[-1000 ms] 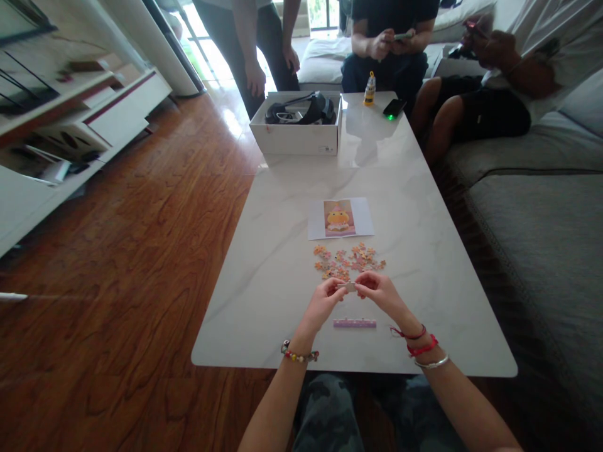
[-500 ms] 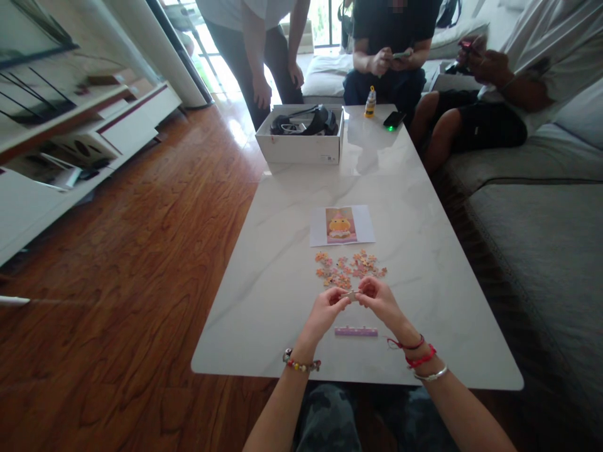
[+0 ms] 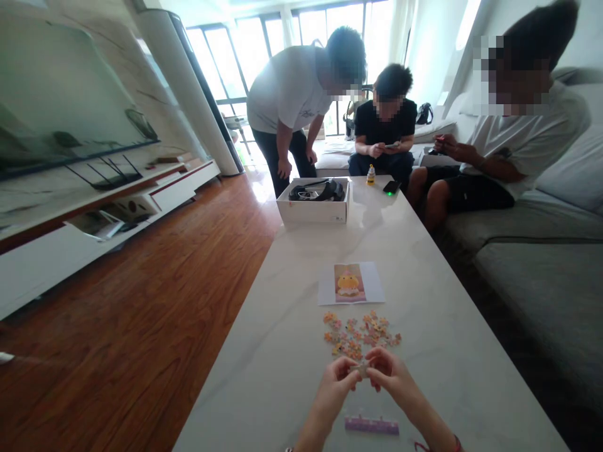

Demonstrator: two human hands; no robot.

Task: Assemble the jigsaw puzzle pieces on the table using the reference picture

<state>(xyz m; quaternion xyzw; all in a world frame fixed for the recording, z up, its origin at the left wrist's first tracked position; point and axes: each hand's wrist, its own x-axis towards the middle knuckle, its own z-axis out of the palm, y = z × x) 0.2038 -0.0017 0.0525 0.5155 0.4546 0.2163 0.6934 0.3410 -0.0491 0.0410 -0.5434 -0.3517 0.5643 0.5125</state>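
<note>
Between my fingertips is a small pale puzzle piece (image 3: 362,370), pinched from both sides just above the table. My left hand (image 3: 338,384) is closed on its left end, and my right hand (image 3: 392,376) grips the right end. Just beyond the hands lies a loose pile of orange and pink puzzle pieces (image 3: 362,333). A joined purple puzzle strip (image 3: 371,425) rests on the near side, below my wrists. Behind the pile, a white sheet (image 3: 375,282) carries a printed picture (image 3: 349,284) of a yellow figure.
A white box (image 3: 311,213) with a black headset (image 3: 325,190) stands at the table's far end, near a small bottle (image 3: 370,175) and a black phone (image 3: 391,187). Three people are around that end. A grey sofa (image 3: 541,270) runs along the right.
The camera view has tilted up, so the table sits lower and the people show more fully. Both hands keep the puzzle piece pinched between them.
</note>
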